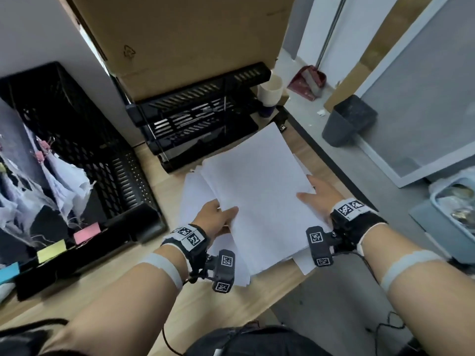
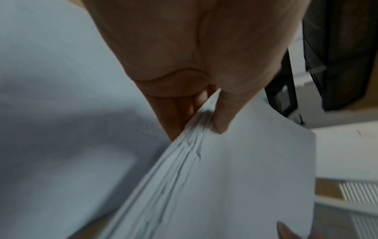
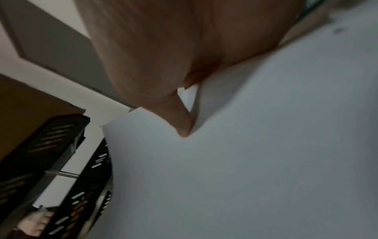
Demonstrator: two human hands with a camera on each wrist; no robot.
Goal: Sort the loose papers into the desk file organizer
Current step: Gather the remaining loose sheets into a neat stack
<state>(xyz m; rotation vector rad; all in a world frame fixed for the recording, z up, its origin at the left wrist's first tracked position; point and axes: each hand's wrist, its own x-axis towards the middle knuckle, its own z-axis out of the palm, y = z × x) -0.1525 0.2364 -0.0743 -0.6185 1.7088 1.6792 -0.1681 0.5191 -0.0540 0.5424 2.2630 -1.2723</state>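
Note:
A thick stack of white papers is lifted at a tilt over the wooden desk, with more loose sheets lying flat under it. My left hand pinches the stack's left edge, thumb on top and fingers beneath; the left wrist view shows the stack's edge between thumb and fingers. My right hand holds the right edge with its thumb on the top sheet. A black tiered file organizer stands just beyond the papers, and its trays look bare.
A black upright file rack with clipped papers and coloured labels stands at the left. Behind the organizer rises a large cardboard box. A white cup sits at the desk's back right corner. The desk edge runs along the right, above a grey bin.

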